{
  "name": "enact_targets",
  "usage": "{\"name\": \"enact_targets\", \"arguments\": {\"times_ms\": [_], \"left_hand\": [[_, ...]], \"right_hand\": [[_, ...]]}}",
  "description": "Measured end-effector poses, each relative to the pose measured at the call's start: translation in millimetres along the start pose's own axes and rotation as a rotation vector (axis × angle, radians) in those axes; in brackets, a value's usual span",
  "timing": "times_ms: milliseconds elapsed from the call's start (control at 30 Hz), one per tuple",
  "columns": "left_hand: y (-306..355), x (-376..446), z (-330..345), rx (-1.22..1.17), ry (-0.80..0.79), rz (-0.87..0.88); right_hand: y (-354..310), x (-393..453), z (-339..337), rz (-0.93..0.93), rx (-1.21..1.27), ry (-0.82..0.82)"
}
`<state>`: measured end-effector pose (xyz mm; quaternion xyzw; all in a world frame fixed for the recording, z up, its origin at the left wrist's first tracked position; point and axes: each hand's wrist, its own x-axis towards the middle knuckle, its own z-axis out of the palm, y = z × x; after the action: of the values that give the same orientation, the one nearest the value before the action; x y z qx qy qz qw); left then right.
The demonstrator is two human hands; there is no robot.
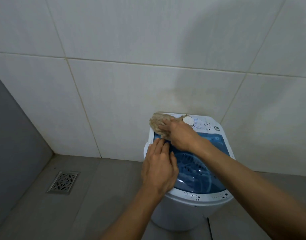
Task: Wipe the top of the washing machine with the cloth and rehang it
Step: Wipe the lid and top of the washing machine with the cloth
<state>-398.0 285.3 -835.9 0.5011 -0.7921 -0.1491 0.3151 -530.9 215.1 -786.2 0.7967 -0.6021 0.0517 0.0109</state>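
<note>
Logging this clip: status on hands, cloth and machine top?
Right hand pressing beige cloth on washing machine top, far-left corner. Left hand flat on blue lid, open. White dial beside cloth. Rehang not yet done.

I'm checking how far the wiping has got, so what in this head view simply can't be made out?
- Back-left corner of the washing machine top: covered by the cloth and right hand.
- Left edge of the blue lid: hidden under the left hand.
- Print beside the dial: too small to read.
- Where the cloth hangs: no hook or rail in view.
- Whether the speckles on the rim are dirt: too small to tell.
</note>
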Motion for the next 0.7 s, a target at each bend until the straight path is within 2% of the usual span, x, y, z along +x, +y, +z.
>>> {"name": "enact_targets", "arguments": {"times_ms": [67,167,233,300,500,633,700], "left_hand": [[-1,0,2,0.011,-0.011,-0.007],[-1,-2,1,-0.004,-0.014,-0.025],[0,-3,0,-0.009,-0.022,-0.033],[0,-3,0,-0.007,-0.023,-0.034],[2,-2,-1,-0.039,0.007,-0.012],[2,-3,0,-0.018,-0.003,-0.036],[3,-4,-1,-0.023,-0.021,-0.047]], "right_hand": [[7,8,-2,0.032,0.029,0.018],[17,40,-3,0.178,0.088,0.051],[15,55,-7,0.246,0.075,0.016],[8,57,-8,0.229,0.034,0.009],[2,8,16,0.022,0.059,0.057],[14,20,2,0.06,0.09,0.096],[15,42,-8,0.075,0.038,0.05]]}}
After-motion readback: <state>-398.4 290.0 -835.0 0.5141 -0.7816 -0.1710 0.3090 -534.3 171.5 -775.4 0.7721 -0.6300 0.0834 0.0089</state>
